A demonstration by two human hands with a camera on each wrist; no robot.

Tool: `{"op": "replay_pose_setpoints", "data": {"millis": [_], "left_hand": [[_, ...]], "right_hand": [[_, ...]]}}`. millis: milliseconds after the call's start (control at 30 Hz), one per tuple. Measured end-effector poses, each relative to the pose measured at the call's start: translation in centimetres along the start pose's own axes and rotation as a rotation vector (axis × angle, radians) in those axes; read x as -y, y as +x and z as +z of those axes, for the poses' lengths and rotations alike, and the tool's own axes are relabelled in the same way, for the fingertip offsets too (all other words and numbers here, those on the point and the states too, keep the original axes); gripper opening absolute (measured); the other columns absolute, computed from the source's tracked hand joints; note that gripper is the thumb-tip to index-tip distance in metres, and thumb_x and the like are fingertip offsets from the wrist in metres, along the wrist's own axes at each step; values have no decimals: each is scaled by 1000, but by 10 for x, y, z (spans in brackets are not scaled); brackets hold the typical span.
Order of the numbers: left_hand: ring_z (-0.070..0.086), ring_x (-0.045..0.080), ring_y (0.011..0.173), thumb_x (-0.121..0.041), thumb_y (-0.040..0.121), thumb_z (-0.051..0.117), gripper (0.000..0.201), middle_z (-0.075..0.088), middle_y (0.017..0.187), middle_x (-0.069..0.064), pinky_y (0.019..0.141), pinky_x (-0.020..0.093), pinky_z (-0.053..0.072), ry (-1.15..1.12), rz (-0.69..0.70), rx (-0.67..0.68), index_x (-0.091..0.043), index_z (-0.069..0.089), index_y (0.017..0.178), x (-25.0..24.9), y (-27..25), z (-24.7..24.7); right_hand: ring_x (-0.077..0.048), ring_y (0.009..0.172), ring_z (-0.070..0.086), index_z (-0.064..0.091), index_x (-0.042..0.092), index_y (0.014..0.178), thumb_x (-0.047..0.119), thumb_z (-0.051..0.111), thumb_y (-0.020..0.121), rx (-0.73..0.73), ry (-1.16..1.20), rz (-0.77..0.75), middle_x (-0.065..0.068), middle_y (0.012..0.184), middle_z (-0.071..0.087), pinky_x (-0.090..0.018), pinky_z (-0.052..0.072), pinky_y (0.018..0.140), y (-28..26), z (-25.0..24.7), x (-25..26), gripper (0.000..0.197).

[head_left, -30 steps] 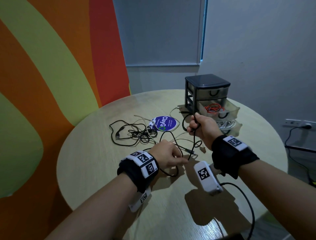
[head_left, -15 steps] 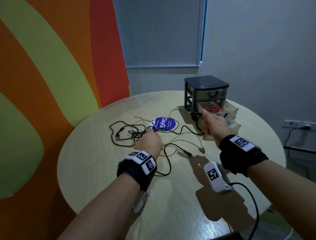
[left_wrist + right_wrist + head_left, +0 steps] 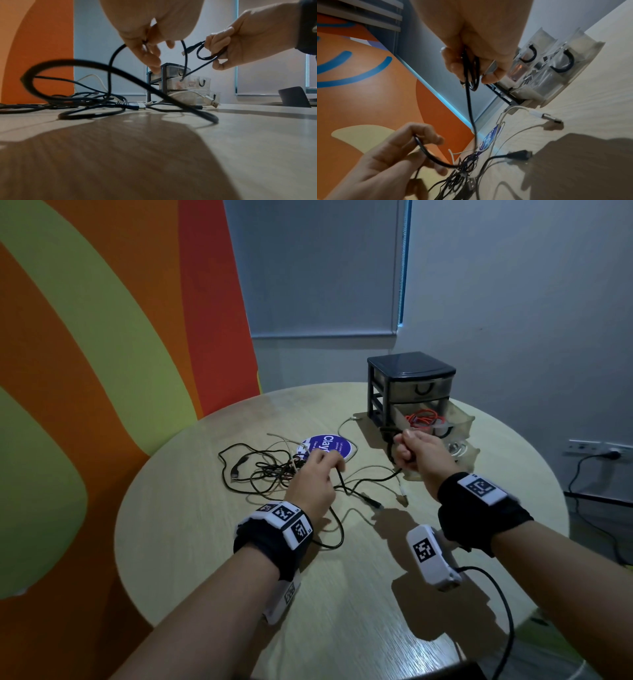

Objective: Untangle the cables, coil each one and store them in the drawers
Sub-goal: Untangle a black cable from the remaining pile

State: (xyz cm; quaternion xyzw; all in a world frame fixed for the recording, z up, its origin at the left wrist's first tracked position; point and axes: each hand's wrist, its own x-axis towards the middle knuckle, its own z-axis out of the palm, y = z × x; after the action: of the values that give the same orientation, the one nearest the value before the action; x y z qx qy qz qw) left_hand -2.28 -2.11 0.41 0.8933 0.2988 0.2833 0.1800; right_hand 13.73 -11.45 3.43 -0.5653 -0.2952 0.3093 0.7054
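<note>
Above table (image 3: 205, 542), hands apparently share black cable (image 3: 469, 102).

A small plastic drawer unit (image 3: 411, 385) stands at the far right of the round wooden desk (image 3: 191, 535), two lower drawers pulled out. A coiled red cable (image 3: 424, 417) lies in the upper open drawer. Left of the unit lies a round printed disc (image 3: 342, 445), and further left a tangle of thin cables (image 3: 260, 470).

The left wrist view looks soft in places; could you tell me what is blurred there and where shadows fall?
Left wrist view: the nearest black cable loop and left hand are blurred, and a broad shadow covers the table. Head view: dim, with arm shadows.
</note>
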Motion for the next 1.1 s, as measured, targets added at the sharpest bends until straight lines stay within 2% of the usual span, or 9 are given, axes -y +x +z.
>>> {"op": "replay_pose_setpoints", "data": {"millis": [133, 233, 333, 467, 533, 633, 767, 967, 1100], "left_hand": [[45, 16, 75, -27, 74, 46, 7, 43, 80, -3, 65, 29, 43, 4, 144, 169, -22, 51, 72, -1, -4, 3], [43, 12, 72, -51, 78, 52, 31, 44, 78, -5, 62, 27, 34, 106, 134, 263, -22, 57, 70, -1, -4, 4], [52, 14, 72, -66, 80, 52, 51, 56, 78, -3, 60, 26, 40, 276, 73, 309, -17, 66, 74, -1, -2, 5], [58, 15, 72, -63, 76, 61, 44, 62, 72, -2, 62, 26, 43, 370, -9, 354, -19, 66, 72, -1, 1, 6], [57, 13, 75, -60, 76, 63, 38, 63, 74, -5, 65, 25, 43, 418, 21, 405, -23, 68, 75, -2, 1, 5], [60, 18, 80, -50, 85, 59, 31, 67, 82, -1, 69, 27, 44, 517, 101, 409, -22, 71, 87, -1, 1, 5], [62, 26, 86, -32, 95, 47, 26, 66, 92, 6, 72, 32, 47, 651, 81, 398, -14, 65, 99, 2, 3, 9], [62, 31, 89, -14, 95, 37, 28, 65, 101, 13, 66, 34, 40, 474, -236, 204, -7, 36, 123, -2, 7, 5], [62, 32, 84, -16, 95, 37, 27, 65, 93, 14, 67, 34, 43, 367, -231, 89, -10, 33, 121, -6, 7, 0]], "right_hand": [[-2, 41, 36, 53, 7, 81, 10, 34, 101, 82, 29, 27, -1, 58, 35, -10, 33, 41, -5, 10, -1, 28], [-4, 43, 33, 53, 9, 83, 13, 33, 102, 96, -17, 33, 3, 52, 34, -13, 31, 46, -6, 17, -5, 27], [-5, 44, 27, 53, 11, 84, 15, 33, 102, 125, -42, 24, 7, 48, 30, -17, 23, 48, -4, 20, -8, 27], [-5, 44, 21, 54, 8, 82, 15, 33, 101, 194, -20, 28, 8, 49, 25, -17, 17, 45, -5, 21, -3, 30], [-3, 40, 21, 54, 7, 81, 15, 33, 101, 219, -14, 35, 10, 45, 26, -16, 17, 42, -5, 21, 0, 30], [-1, 35, 21, 53, 5, 78, 13, 32, 101, 231, 5, 43, 12, 41, 25, -12, 18, 37, -2, 22, 5, 32], [-2, 34, 19, 53, 4, 75, 14, 33, 100, 256, -10, 33, 10, 39, 24, -12, 19, 35, -3, 23, 9, 34], [-6, 34, 19, 57, 1, 72, 13, 42, 98, 233, -107, 59, 7, 38, 24, -16, 20, 38, -6, 21, 7, 33], [-7, 35, 20, 58, 2, 73, 14, 41, 99, 202, -220, 119, 3, 41, 24, -17, 20, 40, -6, 20, 3, 34]]}}
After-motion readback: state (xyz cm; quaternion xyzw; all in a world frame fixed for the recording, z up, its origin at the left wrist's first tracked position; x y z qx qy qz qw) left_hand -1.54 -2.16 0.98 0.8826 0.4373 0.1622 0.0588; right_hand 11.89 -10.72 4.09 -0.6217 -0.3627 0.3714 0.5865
